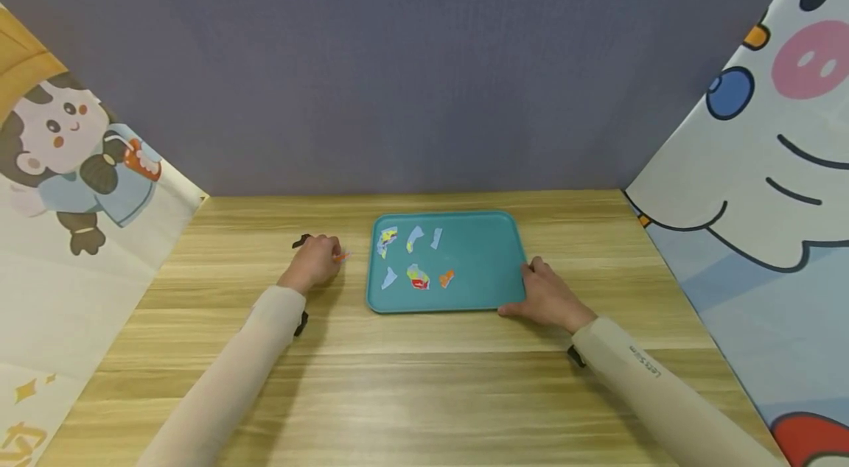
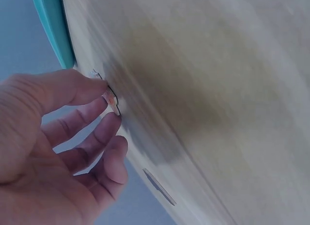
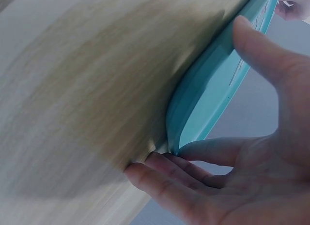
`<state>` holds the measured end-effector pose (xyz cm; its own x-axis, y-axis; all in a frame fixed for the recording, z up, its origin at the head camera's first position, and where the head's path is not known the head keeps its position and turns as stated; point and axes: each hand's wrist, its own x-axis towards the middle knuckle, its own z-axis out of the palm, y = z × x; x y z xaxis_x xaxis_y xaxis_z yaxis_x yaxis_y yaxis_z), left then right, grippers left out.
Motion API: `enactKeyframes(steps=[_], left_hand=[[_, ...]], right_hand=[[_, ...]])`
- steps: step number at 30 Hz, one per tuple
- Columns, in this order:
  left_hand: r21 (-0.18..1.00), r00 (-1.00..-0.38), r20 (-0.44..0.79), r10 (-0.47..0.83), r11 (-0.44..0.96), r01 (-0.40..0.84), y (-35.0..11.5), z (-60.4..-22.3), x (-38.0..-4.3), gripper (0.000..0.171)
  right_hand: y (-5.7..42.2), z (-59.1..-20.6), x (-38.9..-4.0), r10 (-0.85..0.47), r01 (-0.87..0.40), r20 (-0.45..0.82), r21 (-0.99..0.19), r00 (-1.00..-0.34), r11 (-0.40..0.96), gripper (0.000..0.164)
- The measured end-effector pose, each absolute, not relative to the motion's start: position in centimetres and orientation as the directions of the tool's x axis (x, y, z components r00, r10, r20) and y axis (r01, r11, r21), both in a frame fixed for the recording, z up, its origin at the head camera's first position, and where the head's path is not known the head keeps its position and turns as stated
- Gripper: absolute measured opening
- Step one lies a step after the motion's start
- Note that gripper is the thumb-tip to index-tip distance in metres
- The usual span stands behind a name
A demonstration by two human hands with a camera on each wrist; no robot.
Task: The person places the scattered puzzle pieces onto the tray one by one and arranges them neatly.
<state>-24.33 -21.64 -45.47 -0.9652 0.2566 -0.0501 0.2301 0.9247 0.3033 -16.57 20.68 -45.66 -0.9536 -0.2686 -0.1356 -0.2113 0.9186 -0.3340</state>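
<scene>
My left hand (image 1: 315,261) is left of the teal tray (image 1: 477,261), pinching a small orange-and-white scrap (image 2: 112,100) between thumb and fingertips, close over the table. At the tray's near right corner is my right hand (image 1: 547,295), its thumb on the near rim and its fingers along the right side, gripping the corner. Several torn-looking colored scraps lie in the tray's left half. Among them are a yellow-and-blue one (image 1: 388,236), a red-and-green one (image 1: 418,277), an orange one (image 1: 446,278) and a pale blue one (image 1: 388,278).
A thin dark piece (image 2: 160,186) lies on the wooden table (image 1: 424,386) beyond the left hand. Behind the table rises a grey-blue panel (image 1: 411,69). Cartoon-printed panels (image 1: 99,157) stand along the left and right sides.
</scene>
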Motion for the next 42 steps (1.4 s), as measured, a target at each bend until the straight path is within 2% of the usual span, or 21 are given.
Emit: enactKeyframes(steps=[10, 24, 30, 42], left_hand=[[0.355, -0.967, -0.029, 0.254, 0.907, 0.227, -21.5, -45.6, -24.3, 0.020], [0.429, -0.939, 0.194, 0.284, 0.836, 0.341, -19.1, -44.6, -24.2, 0.011], [0.446, -0.925, 0.220, 0.309, 0.811, 0.378, -17.2, -43.9, -24.2, 0.010], [0.373, -0.844, 0.263, 0.468, 0.757, 0.536, -11.8, -42.7, -24.9, 0.007]], right_hand=[[20.7, -45.7, -16.5, -0.271, -0.216, -0.132, -0.327, -0.953, 0.920, 0.106], [20.9, -45.7, -16.4, -0.277, -0.228, -0.120, -0.319, -0.953, 0.920, 0.106], [20.8, -45.7, -16.3, -0.269, -0.216, -0.127, -0.323, -0.955, 0.921, 0.107], [20.8, -45.5, -16.4, -0.266, -0.208, -0.139, -0.334, -0.954, 0.919, 0.106]])
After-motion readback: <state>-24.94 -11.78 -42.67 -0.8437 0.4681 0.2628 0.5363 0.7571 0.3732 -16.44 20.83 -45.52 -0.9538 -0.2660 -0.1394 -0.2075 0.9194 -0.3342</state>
